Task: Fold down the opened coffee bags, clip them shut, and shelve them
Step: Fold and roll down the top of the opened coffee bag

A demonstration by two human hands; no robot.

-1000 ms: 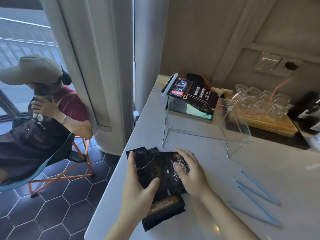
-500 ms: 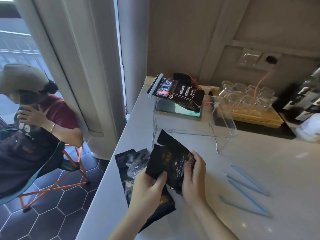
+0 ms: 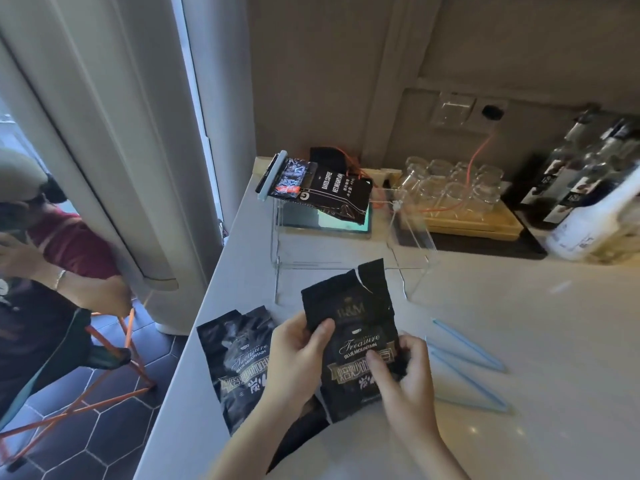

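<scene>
A: Hands?
B: Left hand (image 3: 294, 362) and right hand (image 3: 405, 382) both clamped on torn-top coffee bag (image 3: 356, 341), lifted upright.
A: Where?
B: Just in front of clear shelf (image 3: 412, 237); second bag (image 3: 239, 355) flat on bench (image 3: 519, 323), left.

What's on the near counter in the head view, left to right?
Flat coffee bag → left hand → held coffee bag → right hand → blue clips.
</scene>
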